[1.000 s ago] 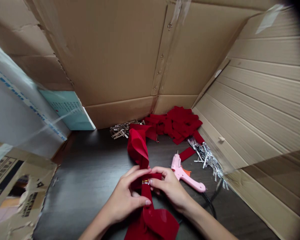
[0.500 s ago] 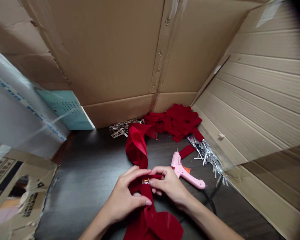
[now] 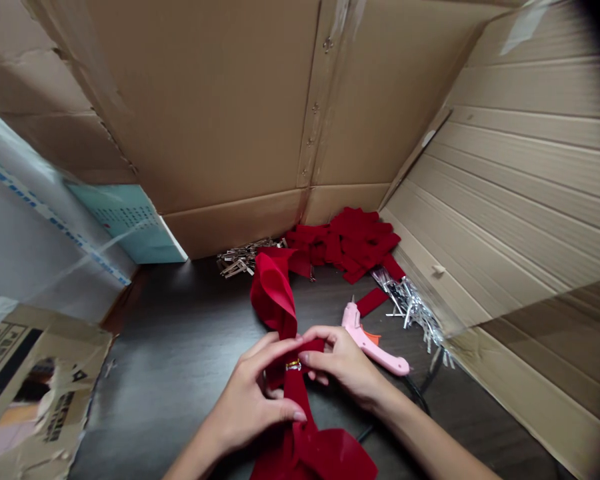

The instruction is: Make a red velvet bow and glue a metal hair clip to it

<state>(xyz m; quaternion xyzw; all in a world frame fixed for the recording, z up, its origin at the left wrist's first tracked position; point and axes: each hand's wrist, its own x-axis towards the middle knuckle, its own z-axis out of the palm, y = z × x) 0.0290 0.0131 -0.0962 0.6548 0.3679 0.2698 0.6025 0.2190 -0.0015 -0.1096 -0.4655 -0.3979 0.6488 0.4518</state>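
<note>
A large red ribbon bow (image 3: 274, 287) lies lengthwise in front of me, one looped end pointing away and its tails nearest me. My left hand (image 3: 255, 387) grips the bow's middle from the left, thumb on the near part and fingers across the top. From the right, my right hand (image 3: 337, 363) pinches the same middle part between thumb and fingers, where a short red strip crosses. Between the hands shows a small shiny gold-and-silver piece (image 3: 293, 365), too small to name surely. A pink glue gun (image 3: 373, 340) with an orange trigger lies beside my right hand.
Metal hair clips (image 3: 240, 260) are heaped at the back, near a pile of short red ribbon pieces (image 3: 355, 240). Silvery twist ties (image 3: 413, 307) lie along the right. Cardboard walls (image 3: 230, 100) enclose the dark table (image 3: 180, 347). The glue gun's black cord (image 3: 416, 393) runs behind my right forearm.
The whole view has shifted slightly. Both hands keep hold of the bow's middle; its near end has swung a little to the right, and the crossing strip shows more beside my right fingers.
</note>
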